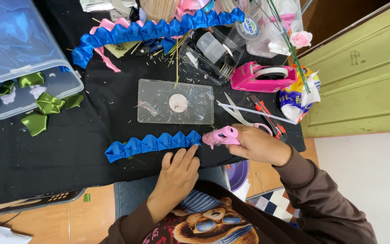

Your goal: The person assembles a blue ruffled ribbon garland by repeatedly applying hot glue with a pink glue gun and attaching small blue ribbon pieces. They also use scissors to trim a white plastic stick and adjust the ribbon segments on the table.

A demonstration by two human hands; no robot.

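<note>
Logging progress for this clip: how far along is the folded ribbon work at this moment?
Done: a long blue and pink folded strip lies at the table's far side. In hand: the right hand holds a pink glue gun at the end of a shorter blue folded strip, while the left hand presses beside it. Left: loose green folded pieces by the clear plastic bin are unjoined.

Desk: black cloth [46, 149] covers the desk top, strewn with small scraps and splinters.
Door: pale green panelled door [362, 81] at the right, with brown wood [335, 13] above it.
Wall: plain white surface [375, 180] below the door.
Floor: orange-brown tiles [68, 223] at lower left; a blue, white and dark checked patch [278, 201] at lower right.
Light: soft, even daylight, no hard shadows.
</note>
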